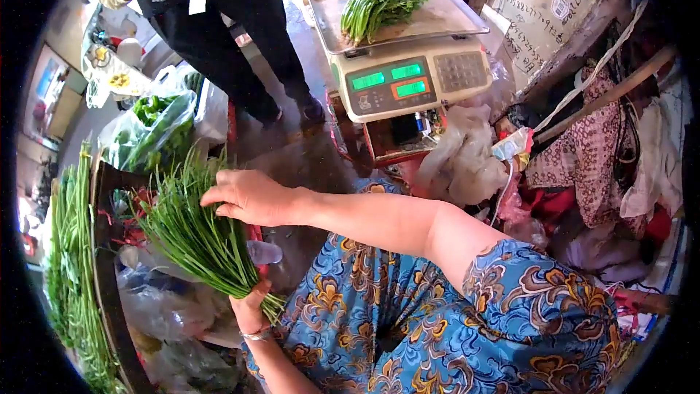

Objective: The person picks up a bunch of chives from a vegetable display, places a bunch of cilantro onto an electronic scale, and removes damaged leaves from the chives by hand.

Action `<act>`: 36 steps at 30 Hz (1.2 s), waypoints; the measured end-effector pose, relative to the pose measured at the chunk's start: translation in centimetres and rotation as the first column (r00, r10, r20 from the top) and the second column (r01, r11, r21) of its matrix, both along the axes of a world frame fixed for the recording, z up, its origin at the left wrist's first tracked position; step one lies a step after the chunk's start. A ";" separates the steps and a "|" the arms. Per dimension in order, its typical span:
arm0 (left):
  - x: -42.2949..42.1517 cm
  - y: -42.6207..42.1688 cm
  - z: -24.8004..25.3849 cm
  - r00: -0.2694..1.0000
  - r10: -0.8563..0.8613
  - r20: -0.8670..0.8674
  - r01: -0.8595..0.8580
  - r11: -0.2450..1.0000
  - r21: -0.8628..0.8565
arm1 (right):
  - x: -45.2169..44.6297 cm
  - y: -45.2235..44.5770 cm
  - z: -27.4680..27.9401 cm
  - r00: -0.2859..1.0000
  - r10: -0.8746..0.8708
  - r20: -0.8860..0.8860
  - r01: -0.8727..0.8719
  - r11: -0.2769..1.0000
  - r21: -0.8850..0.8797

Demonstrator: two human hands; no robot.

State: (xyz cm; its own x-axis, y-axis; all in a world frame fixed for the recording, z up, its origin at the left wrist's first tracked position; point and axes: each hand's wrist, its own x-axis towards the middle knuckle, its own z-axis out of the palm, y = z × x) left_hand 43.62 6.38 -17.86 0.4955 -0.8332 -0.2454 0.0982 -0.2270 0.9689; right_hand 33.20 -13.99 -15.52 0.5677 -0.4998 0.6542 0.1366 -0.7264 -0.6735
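A long bunch of garlic chives (193, 222) slants across the left of the head view, its leaf tips up and left and its cut ends low by my lap. My left hand (251, 306) is wrapped round the bunch close to the cut ends, a bracelet on the wrist. Over the upper part of the leaves, my right hand (251, 197) has its fingers bent in a pinch at the bunch's edge. Some of those fingertips are hard to see among the leaves.
A digital scale (408, 80) ahead carries a bunch of leafy celery (383, 4) on its pan. A person in dark trousers (226, 29) stands beyond. Long green stalks (73, 248) lie at far left, near bagged greens (149, 128). Plastic bags (463, 153) and cloth crowd the right.
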 end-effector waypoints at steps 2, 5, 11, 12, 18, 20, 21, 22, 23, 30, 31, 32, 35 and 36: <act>0.1 -0.2 -0.2 0.998 -0.034 0.058 0.034 0.999 0.009 | -0.3 -0.3 -0.2 1.000 0.007 -0.026 -0.007 1.000 -0.002; 0.3 0.0 -0.4 0.981 -0.091 0.173 0.086 0.996 0.038 | -0.5 -0.5 -0.2 0.999 0.010 -0.050 -0.009 1.000 0.018; 0.3 0.0 0.0 0.991 0.059 0.123 -0.064 0.997 0.040 | -0.5 -0.5 -0.8 0.999 0.000 -0.045 -0.001 0.999 -0.035; 0.2 0.0 0.2 0.990 0.063 0.123 -0.068 0.997 0.039 | -0.4 -0.4 -1.0 0.998 -0.013 -0.063 0.011 0.999 -0.041; 2.1 1.5 -1.4 0.996 -0.024 0.089 0.024 1.000 -0.004 | 0.1 -0.5 -1.5 0.989 -0.053 -0.137 0.055 0.998 0.005; 2.1 1.5 -1.4 0.975 -0.081 0.208 0.089 0.996 -0.028 | 0.2 -0.8 -1.4 0.985 -0.114 -0.126 0.122 0.990 0.063; 1.1 1.5 -0.7 0.998 0.028 0.052 -0.028 1.000 0.001 | 0.5 -1.3 -1.9 0.989 -0.136 -0.050 0.141 0.985 0.100; 0.7 1.6 -0.7 0.997 0.060 0.053 -0.060 0.998 -0.008 | 1.2 -1.7 -2.3 0.989 -0.148 0.026 0.143 0.980 0.135; 0.9 1.8 -0.8 0.998 0.050 -0.025 -0.050 0.998 -0.030 | 0.8 -1.9 -1.4 0.996 -0.090 0.022 0.082 0.970 0.227; 1.2 1.7 0.8 0.998 0.067 0.001 -0.067 0.997 -0.042 | 0.6 -3.9 -0.9 0.969 0.075 0.237 -0.232 0.618 0.751; 1.3 1.8 0.9 0.999 0.047 0.021 -0.046 0.998 -0.041 | 0.5 -4.0 -0.7 0.964 0.077 0.254 -0.250 0.581 0.775; 1.3 2.0 1.0 0.999 0.027 0.040 -0.026 0.999 -0.034 | 0.4 -4.1 -0.6 0.960 0.078 0.268 -0.267 0.538 0.800; 1.4 2.2 1.0 1.000 0.022 0.019 -0.022 1.000 0.012 | 0.4 -3.8 -0.1 0.972 0.064 0.227 -0.221 0.585 0.780; 1.7 2.6 0.4 0.999 0.023 0.039 -0.024 0.999 0.039 | 0.6 -3.5 0.0 0.979 0.056 0.197 -0.189 0.619 0.763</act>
